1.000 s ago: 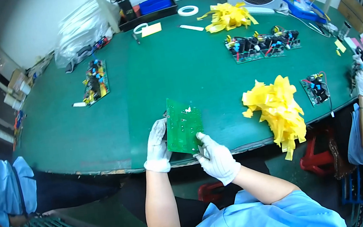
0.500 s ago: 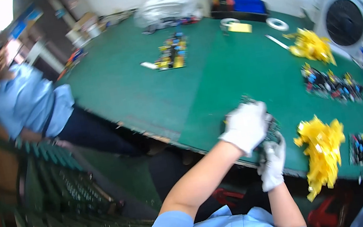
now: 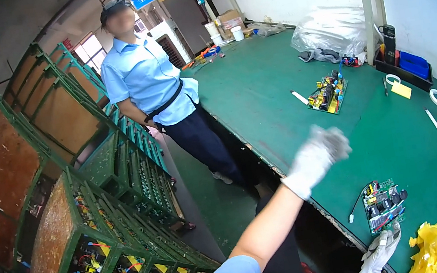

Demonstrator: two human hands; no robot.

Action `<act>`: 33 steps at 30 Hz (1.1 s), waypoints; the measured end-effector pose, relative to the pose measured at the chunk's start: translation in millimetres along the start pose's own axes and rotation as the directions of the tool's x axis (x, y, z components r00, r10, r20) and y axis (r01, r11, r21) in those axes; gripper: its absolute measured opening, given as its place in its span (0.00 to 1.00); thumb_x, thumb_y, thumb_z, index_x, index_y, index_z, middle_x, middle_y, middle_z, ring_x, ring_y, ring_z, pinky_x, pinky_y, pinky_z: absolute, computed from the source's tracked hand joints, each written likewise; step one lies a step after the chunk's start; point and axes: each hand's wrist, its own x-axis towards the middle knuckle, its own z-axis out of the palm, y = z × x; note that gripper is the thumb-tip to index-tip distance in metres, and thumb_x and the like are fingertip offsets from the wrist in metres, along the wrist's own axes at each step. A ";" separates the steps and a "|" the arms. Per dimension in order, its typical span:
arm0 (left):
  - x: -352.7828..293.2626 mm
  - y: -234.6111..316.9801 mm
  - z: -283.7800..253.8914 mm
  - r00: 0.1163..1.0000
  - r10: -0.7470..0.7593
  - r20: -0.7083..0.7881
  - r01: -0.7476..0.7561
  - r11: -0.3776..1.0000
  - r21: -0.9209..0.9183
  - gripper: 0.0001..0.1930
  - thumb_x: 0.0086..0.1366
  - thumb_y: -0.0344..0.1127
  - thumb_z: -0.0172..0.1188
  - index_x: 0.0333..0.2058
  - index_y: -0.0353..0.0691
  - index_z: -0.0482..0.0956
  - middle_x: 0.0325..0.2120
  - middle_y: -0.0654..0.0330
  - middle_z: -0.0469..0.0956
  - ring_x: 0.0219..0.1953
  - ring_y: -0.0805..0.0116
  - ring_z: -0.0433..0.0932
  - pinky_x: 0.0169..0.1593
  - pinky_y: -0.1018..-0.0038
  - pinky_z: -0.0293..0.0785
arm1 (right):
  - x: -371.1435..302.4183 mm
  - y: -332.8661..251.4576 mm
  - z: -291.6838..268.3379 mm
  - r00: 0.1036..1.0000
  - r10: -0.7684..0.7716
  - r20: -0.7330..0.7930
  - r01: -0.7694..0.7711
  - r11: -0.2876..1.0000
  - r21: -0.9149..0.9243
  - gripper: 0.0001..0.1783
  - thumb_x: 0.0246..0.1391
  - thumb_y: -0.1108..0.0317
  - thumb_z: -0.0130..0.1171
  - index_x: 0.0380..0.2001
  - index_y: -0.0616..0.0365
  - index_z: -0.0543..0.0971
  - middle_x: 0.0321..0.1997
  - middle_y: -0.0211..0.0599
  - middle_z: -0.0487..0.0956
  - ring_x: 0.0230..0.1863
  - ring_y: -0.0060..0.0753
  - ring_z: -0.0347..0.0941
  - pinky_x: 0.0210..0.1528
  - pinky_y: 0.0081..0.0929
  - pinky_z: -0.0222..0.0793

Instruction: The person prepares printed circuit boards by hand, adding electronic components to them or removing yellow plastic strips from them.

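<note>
Right grip (image 3: 378, 251) pinching circuit board (image 3: 383, 204) edge; left grip (image 3: 321, 154) blurred, state unclear

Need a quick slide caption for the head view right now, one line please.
Gloved right hand rests at a circuit board on the green table; gloved left hand lifts empty above the edge.

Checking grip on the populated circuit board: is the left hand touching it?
No: the left hand is raised, apart from the circuit board; only the right hand is at its edge.

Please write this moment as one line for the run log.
left white-gloved hand: raised above green table, blurred, grip unclear | right white-gloved hand: touching green circuit board lying on table, grip unclear
</note>
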 end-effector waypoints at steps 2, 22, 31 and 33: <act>-5.4 55.3 19.9 0.990 0.112 0.090 -0.087 0.965 -0.248 0.37 0.63 0.68 0.50 0.46 0.33 0.80 0.46 0.43 0.79 0.54 0.43 0.75 0.59 0.46 0.70 | 7.4 7.8 -8.6 0.999 0.019 0.049 -0.017 0.999 -0.039 0.31 0.63 0.60 0.52 0.65 0.59 0.60 0.34 0.26 0.67 0.17 0.11 0.51 0.17 0.11 0.46; -66.6 191.5 45.5 0.754 0.644 -0.132 -0.642 0.764 0.062 0.56 0.53 0.83 0.41 0.72 0.56 0.38 0.73 0.56 0.41 0.74 0.49 0.40 0.71 0.40 0.40 | 49.3 -11.3 -10.3 0.948 -0.223 0.228 0.293 0.893 -0.342 0.26 0.60 0.76 0.55 0.60 0.70 0.63 0.53 0.45 0.71 0.50 0.32 0.71 0.54 0.28 0.67; -37.0 140.7 22.4 0.857 0.496 -0.143 -0.507 0.860 -0.058 0.53 0.56 0.79 0.45 0.67 0.42 0.55 0.67 0.44 0.56 0.70 0.42 0.53 0.71 0.41 0.45 | 40.2 -42.5 10.6 0.897 -0.296 0.328 0.439 0.512 -0.738 0.21 0.55 0.71 0.61 0.52 0.64 0.73 0.45 0.48 0.77 0.47 0.47 0.74 0.51 0.36 0.70; -29.1 139.3 5.0 0.896 0.444 0.015 -0.442 0.894 -0.077 0.53 0.55 0.76 0.50 0.64 0.35 0.61 0.66 0.42 0.58 0.70 0.41 0.53 0.72 0.44 0.46 | 64.9 -18.8 6.4 0.894 -0.337 0.295 0.446 0.615 -0.650 0.22 0.55 0.70 0.61 0.53 0.64 0.74 0.49 0.50 0.77 0.51 0.48 0.75 0.54 0.35 0.70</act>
